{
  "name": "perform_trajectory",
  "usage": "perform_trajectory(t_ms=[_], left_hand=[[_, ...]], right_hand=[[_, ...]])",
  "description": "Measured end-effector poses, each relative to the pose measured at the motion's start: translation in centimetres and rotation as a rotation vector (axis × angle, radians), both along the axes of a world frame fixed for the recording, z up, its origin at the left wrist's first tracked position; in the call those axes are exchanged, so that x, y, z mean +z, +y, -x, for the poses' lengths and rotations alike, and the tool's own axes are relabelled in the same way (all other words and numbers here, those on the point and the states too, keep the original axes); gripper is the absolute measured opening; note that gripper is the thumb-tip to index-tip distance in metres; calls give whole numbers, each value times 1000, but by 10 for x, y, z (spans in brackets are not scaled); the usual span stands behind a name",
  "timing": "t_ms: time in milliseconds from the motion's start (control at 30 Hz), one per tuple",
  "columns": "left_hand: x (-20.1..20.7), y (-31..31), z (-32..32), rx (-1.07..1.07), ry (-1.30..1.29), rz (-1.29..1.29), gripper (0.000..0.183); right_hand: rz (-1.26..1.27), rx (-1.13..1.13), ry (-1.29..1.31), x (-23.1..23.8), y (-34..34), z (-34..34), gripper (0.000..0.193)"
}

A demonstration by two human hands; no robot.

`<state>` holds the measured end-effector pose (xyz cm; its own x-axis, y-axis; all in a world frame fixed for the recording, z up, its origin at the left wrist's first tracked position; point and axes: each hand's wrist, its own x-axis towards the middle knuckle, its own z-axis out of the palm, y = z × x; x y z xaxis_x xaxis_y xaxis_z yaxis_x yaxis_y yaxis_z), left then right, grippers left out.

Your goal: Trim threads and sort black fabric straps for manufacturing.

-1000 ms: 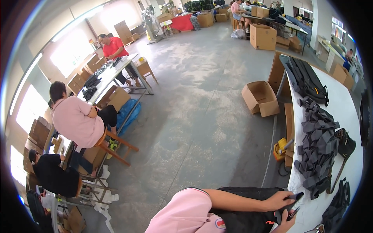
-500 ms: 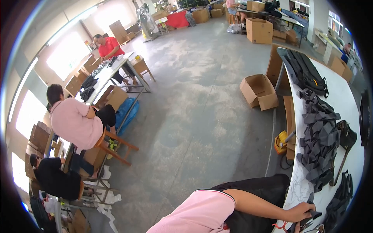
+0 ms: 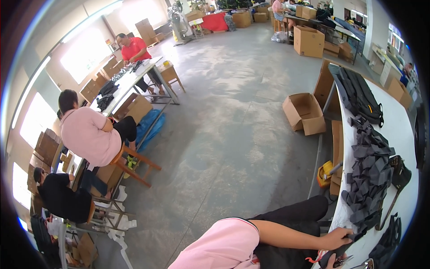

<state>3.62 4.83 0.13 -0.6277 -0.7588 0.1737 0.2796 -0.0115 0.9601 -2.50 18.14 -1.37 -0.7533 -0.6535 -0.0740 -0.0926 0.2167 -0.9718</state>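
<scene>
My left hand, at the end of a pink-sleeved arm, is closed on a dark grey fabric piece at the near edge of the white table. Just below it, part of my right hand shows at the lower edge, its fingers bent beside a small metal tool, perhaps snips; most of that hand is cut off. A red cord lies by the hands. Beyond my left hand a long heap of dark grey fabric pieces covers the table.
A black pouch with a strap and a black backpack lie on the table. More black fabric is at the near right. An open carton stands on the floor left of the table. Several people sit at the workbenches across the floor.
The view has shifted slightly, so the room sits lower at the top. My left hand, still gripping the fabric piece, has moved a little left and up in the picture. More of my right hand shows.
</scene>
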Motion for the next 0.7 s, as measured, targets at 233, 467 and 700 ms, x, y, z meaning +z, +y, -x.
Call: perform_trajectory(t_ms=[233,467,700], left_hand=[[-5,-31,-28,-144,-269,142,23],[-11,-73,-66,-2,-281,-255,10],[-18,-54,-47,-156,-134,-491,25]], right_hand=[[84,-98,27,15,-30,-32,27],[97,-57,117,31,-57,-47,23],[47,-18,413,18,-17,-30,34]])
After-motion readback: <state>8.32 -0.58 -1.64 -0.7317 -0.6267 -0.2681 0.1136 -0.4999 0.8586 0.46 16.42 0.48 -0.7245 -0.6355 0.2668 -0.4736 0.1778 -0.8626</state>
